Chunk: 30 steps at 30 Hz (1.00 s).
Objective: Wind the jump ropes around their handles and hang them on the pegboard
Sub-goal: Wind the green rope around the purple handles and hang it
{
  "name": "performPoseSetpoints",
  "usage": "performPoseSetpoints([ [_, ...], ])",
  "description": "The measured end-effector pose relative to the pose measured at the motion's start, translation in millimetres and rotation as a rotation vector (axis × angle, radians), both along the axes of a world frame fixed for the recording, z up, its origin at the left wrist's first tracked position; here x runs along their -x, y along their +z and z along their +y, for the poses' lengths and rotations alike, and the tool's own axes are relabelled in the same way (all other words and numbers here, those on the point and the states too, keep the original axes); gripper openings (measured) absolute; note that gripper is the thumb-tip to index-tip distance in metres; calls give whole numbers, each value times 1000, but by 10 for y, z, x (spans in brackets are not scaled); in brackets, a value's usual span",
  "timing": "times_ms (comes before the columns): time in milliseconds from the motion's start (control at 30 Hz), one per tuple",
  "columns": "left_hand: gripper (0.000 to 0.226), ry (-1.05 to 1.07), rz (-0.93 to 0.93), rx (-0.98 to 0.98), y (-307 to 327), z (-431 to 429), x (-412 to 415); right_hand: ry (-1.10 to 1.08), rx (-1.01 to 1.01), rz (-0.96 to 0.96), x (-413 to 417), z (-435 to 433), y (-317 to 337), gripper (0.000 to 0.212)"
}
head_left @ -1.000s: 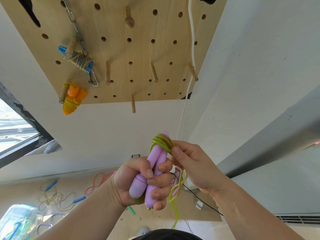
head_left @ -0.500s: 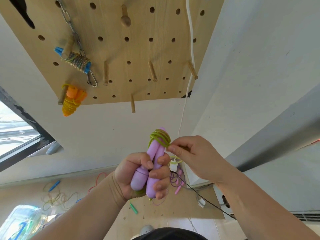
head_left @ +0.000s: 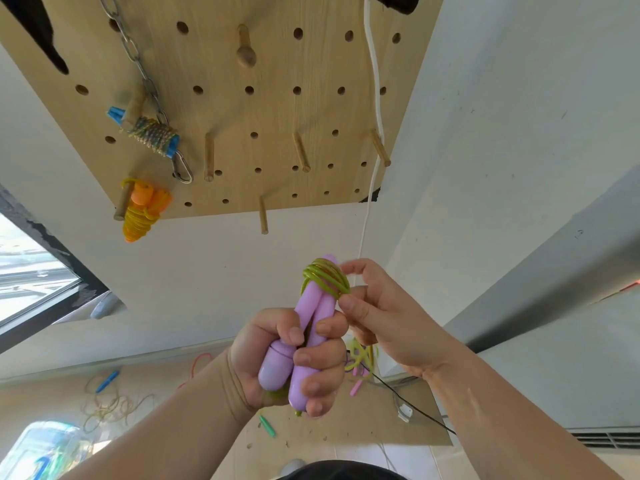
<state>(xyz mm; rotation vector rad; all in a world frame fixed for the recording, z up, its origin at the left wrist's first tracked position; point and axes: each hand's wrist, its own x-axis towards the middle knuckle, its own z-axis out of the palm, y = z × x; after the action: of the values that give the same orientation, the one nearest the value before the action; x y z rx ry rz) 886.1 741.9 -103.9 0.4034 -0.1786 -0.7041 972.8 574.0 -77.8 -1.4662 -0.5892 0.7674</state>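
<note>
Mostly white wall [head_left: 190,271], with wooden pegboard [head_left: 242,116] mounted across the top. Lower edge of board well above both hands, bare wall between as open room. Window [head_left: 31,271] at left edge, floor [head_left: 52,393] along the bottom. Gripping both purple handles [head_left: 311,317] side by side in left hand [head_left: 287,362], fingers curled tight round the lower halves, handles upright in front of the wall below the board. Pinching green rope [head_left: 325,278] with right hand [head_left: 377,313], thumb and forefinger curled onto the coil wound round the handles' top ends. More green strands [head_left: 360,355] between the wrists; cannot tell whether hanging or on the floor. Already hung at left: orange-handled rope [head_left: 140,209] on a low peg near the bottom edge, blue-handled rope [head_left: 149,133] on a peg above it, touching a chain [head_left: 138,60] ending in a carabiner [head_left: 182,169]. Free: row of three pegs [head_left: 301,152] across the middle, bottom peg [head_left: 263,214] at the lower edge, knobbed peg [head_left: 245,46] near the top. White cord [head_left: 372,81] hanging down along the board's right side. On floor: tangled rope [head_left: 107,403] with blue handles, red rope [head_left: 201,360], pink handles [head_left: 356,388].
</note>
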Motion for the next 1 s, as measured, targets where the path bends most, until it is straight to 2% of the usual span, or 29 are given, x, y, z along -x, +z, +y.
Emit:
performPoseSetpoints([
  [67, 21, -25, 4, -9, 8, -3, -5, 83, -38, 38, -36, 2, 7, 45],
  [167, 18, -61, -8, -35, -3, 23, -5, 191, -134, 66, -36, 18, -10, 38],
  [233, 19, -58, -21, -59, -41, 49, -14, 173, -179, 125, -11, 44, -32, 33],
  [300, 30, -23, -82, -112, -88, 42, -33, 120, -170, 132, 15, 55, -50, 36],
  [367, 46, -11, -130, -237, -137, 96, -32, 76, -135, 102, 35, 51, -52, 39],
  [467, 54, -13, -77, -391, -213, 194, -30, 23, -107, 63, 53, 33, -60, 38],
  [533, 58, 130, 19, -609, -196, 215, -51, -34, -83, 69, 53, 22, -80, 35],
  [667, 71, 636, -4, -1367, -87, 213, -39, -174, 34, -5, 74, 46, -162, 30],
  [700, 76, 685, -55, -1526, -47, 190, -7, -211, 69, -28, 83, 58, -187, 28],
  [767, 85, 641, -212, -1809, 12, 79, 50, -284, 88, -54, 103, 77, -230, 24],
  [800, 84, 615, -282, -1901, 1, 12, 67, -312, 82, -56, 110, 92, -244, 23],
  [867, 66, 683, -367, -1970, -69, -88, 72, -340, 72, -45, 116, 117, -262, 23],
  [933, 44, 811, -366, -1946, -120, -101, 76, -342, 80, -81, 122, 141, -226, 23],
  [1000, 32, 869, -345, -1896, -123, -61, 74, -307, 124, -194, 110, 137, -174, 20],
])
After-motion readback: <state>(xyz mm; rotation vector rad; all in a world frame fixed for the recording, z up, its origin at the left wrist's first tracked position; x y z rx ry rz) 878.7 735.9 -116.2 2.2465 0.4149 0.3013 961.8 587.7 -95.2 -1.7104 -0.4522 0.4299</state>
